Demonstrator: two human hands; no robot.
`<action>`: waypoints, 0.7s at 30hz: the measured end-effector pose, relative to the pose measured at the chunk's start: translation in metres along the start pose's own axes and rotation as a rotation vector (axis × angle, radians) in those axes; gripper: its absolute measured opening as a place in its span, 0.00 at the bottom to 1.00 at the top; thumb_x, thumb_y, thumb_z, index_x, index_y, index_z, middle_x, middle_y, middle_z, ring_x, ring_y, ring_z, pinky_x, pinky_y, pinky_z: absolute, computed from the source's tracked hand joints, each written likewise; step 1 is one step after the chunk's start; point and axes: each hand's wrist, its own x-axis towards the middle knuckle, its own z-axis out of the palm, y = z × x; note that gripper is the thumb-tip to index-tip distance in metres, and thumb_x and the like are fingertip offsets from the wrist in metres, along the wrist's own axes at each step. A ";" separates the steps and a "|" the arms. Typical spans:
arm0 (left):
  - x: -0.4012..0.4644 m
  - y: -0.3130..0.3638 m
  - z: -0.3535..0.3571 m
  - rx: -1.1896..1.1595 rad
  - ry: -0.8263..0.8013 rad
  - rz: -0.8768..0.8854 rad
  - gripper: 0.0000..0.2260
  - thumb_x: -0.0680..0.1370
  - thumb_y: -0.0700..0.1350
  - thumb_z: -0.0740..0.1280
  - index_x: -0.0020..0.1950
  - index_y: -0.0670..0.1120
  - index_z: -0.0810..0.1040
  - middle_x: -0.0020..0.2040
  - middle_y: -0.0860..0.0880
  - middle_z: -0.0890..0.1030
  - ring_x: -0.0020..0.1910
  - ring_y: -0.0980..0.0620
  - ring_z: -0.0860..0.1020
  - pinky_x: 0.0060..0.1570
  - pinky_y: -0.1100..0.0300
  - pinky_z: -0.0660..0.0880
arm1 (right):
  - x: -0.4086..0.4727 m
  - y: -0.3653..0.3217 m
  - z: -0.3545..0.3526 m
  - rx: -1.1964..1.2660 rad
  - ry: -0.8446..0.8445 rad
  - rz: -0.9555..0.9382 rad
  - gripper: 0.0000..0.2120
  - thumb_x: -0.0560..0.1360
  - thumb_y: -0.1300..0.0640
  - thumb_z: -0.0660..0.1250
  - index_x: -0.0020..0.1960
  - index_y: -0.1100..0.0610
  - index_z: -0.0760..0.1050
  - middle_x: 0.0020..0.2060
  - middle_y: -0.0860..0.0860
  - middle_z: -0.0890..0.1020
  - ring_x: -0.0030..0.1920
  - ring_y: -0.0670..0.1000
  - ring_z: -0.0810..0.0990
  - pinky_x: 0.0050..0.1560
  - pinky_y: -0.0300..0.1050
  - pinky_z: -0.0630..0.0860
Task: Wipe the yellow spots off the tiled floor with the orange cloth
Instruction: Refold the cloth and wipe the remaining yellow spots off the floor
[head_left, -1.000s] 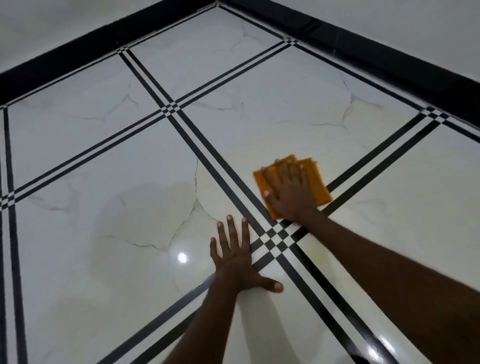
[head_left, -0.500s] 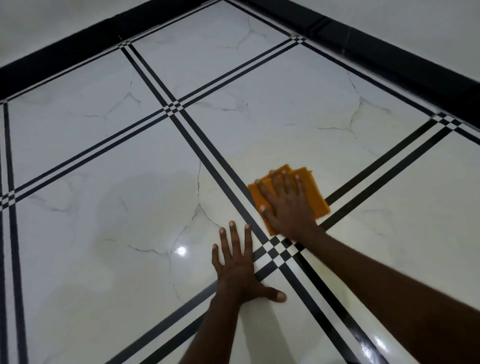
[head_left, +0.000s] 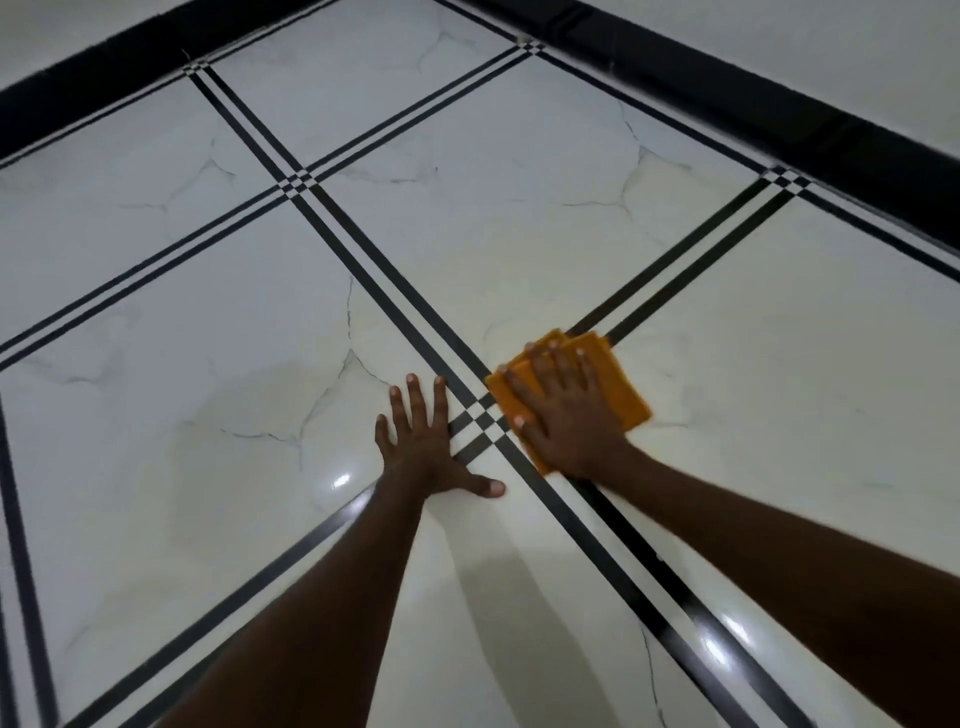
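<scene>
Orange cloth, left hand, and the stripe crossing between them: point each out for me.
Cloth (head_left: 626, 397): head view, its bare right part beside the knuckles.
Left hand (head_left: 422, 449): head view, back of the hand, flat on the tile.
Stripe crossing (head_left: 480, 423): head view, the checkered middle.

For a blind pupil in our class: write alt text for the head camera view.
A person's right hand presses a folded orange cloth flat on a glossy white tiled floor beside a crossing of black lines, while the left hand rests spread on the tile.
</scene>
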 end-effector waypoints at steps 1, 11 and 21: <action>-0.002 0.001 -0.001 0.022 0.004 -0.026 0.73 0.54 0.76 0.73 0.76 0.52 0.24 0.74 0.44 0.21 0.73 0.40 0.23 0.72 0.36 0.34 | -0.015 -0.014 0.003 -0.004 -0.023 -0.056 0.33 0.82 0.37 0.46 0.83 0.44 0.42 0.83 0.57 0.48 0.82 0.63 0.44 0.79 0.68 0.45; -0.068 0.019 0.046 0.084 0.476 0.058 0.38 0.73 0.65 0.65 0.76 0.44 0.61 0.74 0.41 0.66 0.74 0.42 0.63 0.70 0.45 0.65 | -0.089 0.114 -0.027 0.037 0.012 0.479 0.34 0.80 0.36 0.41 0.83 0.47 0.48 0.81 0.61 0.56 0.80 0.68 0.53 0.78 0.70 0.47; -0.121 -0.047 0.078 -0.023 0.261 -0.091 0.54 0.67 0.78 0.58 0.81 0.51 0.37 0.81 0.45 0.35 0.80 0.44 0.37 0.76 0.42 0.46 | -0.092 -0.080 0.007 0.092 -0.086 -0.295 0.34 0.81 0.34 0.48 0.83 0.42 0.42 0.83 0.53 0.45 0.82 0.60 0.40 0.80 0.65 0.41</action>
